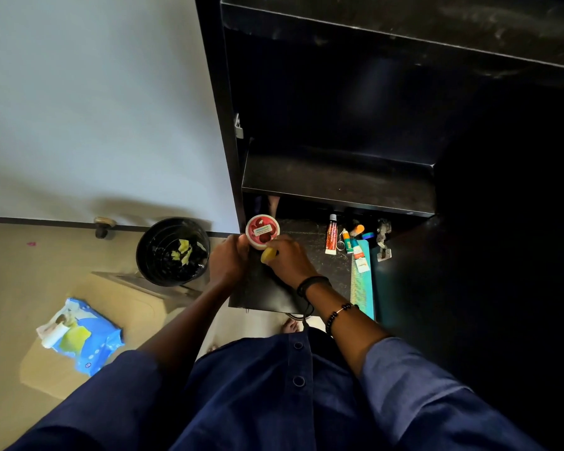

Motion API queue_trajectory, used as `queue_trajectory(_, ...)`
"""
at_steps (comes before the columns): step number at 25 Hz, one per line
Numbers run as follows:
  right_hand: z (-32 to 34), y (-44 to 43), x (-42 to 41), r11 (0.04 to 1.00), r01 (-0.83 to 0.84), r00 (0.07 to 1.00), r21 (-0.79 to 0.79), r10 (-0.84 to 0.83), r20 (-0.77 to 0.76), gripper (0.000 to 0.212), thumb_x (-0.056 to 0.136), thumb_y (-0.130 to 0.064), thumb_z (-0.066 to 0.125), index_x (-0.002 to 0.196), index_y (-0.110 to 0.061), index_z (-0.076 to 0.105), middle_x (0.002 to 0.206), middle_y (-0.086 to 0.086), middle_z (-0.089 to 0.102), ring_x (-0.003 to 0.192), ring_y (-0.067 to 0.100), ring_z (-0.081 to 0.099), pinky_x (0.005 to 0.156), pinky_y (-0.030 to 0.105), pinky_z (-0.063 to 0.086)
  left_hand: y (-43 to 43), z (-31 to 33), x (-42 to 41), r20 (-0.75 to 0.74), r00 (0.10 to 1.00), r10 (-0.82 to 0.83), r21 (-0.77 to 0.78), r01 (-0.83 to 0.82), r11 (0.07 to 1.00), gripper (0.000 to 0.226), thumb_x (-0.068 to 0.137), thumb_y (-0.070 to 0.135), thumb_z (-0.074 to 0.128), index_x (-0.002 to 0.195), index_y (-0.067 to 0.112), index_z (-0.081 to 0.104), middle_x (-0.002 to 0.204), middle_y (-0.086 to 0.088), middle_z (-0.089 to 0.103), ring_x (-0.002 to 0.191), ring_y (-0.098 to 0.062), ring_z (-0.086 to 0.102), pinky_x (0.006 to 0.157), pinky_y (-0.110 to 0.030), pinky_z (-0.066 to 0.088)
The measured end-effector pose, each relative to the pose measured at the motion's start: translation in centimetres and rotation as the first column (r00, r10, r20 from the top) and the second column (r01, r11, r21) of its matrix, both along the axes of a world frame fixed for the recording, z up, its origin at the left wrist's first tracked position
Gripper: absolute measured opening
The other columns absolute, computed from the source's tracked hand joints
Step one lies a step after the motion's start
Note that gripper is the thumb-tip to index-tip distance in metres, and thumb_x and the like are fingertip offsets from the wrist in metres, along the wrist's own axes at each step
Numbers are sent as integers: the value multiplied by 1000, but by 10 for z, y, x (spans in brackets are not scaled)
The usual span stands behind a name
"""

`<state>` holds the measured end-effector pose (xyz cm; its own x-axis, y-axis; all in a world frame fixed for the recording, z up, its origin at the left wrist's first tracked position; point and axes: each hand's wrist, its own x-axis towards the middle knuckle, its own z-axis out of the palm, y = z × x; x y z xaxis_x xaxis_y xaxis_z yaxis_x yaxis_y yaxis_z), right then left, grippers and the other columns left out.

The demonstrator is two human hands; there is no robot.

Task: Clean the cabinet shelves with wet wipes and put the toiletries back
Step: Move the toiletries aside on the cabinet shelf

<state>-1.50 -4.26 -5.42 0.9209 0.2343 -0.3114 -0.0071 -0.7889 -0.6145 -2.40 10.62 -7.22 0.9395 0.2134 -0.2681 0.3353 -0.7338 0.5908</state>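
Head view | our left hand (228, 260) grips round red-lidded cream jar (262, 232) at left of black cabinet's bottom shelf (306, 245) | our right hand (290, 260) pinches yellow wet wipe (269, 255) against jar

Cabinet shelf (337, 183): matt black, dusty. Jar lid (262, 230): glossy. Wipes pack (85, 340): shiny plastic. Bin (173, 250): glossy black.

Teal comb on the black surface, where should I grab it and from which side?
Pinch the teal comb across its near half from above: it lies flat, teeth facing left, a small tube overlaps its far end, and a dark panel stands close on its right.
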Motion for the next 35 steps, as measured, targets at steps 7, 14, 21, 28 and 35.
queue_trajectory(7, -5, 2, -10, 998, 27, 999, 50, -29, 26, 33, 90, -11, 60, 122, -4, 61, 128, 17, 55, 119, 33, 53, 101, 36, 45, 2, 2, -8, 1, 998, -60, -56, 60, 997, 28, 98, 32, 44, 113, 11, 56, 110, -16, 63, 91, -32, 60, 69, -33, 41)
queue_trajectory(14, 1, -6, -22, 980, 169, 983, 102, -175, 57, 44, 87, -9, 62, 130, -8, 55, 129, 14, 53, 116, 29, 56, 100, 38, 48, -3, 21, -26, 45, 989, -142, 5, 142, 990, 55, 96, 31, 50, 143, 9, 31, 141, -16, 40, 123, -33, 43, 92, -41, 42)
queue_trajectory(21, -1, -55, -29, 823, 567, 824, 32, -567, 1, 44, 86, -12, 65, 128, -7, 54, 131, 15, 54, 122, 30, 50, 103, 35, 41, -38, 42, -32, 122, 898, -423, -44, 431, 901, 58, 91, 16, 56, 144, 7, 33, 146, -17, 36, 134, -34, 33, 111, -47, 30)
queue_trajectory(28, -27, -107, -10, 775, 623, 774, -109, -631, -61, 35, 86, -20, 66, 118, -6, 60, 117, 14, 63, 109, 34, 60, 92, 38, 48, -69, 38, -25, 81, 838, -539, -75, 544, 836, 63, 91, 6, 52, 147, 4, 23, 153, -16, 24, 142, -32, 23, 114, -37, 23)
queue_trajectory(35, -57, -108, 37, 839, 488, 857, -240, -513, -48, 29, 91, -11, 55, 116, 3, 56, 134, 26, 45, 107, 41, 58, 93, 40, 46, -66, 20, -19, 149, 859, -490, 115, 477, 871, 68, 92, 3, 49, 150, 14, 16, 158, -11, 11, 147, -27, 3, 111, -29, -3)
